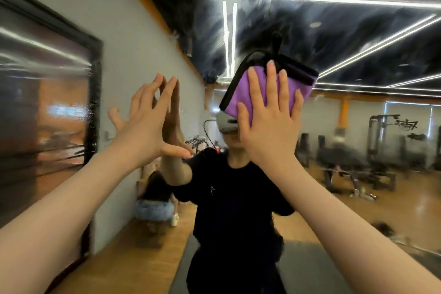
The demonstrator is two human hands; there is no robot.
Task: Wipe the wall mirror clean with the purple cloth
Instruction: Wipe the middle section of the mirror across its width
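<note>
Purple cloth (241, 93) under my right hand (269, 124): soft matt fabric, fine nap, black stitched edging. Wall mirror (334, 43): smooth glossy glass, sharp reflections. Orange-brown wood floor (133, 260): polished, slight sheen. Grey painted wall (133, 55): matt, flat.

Purple cloth (241, 93), black-edged; black shirt (236, 198).
</note>
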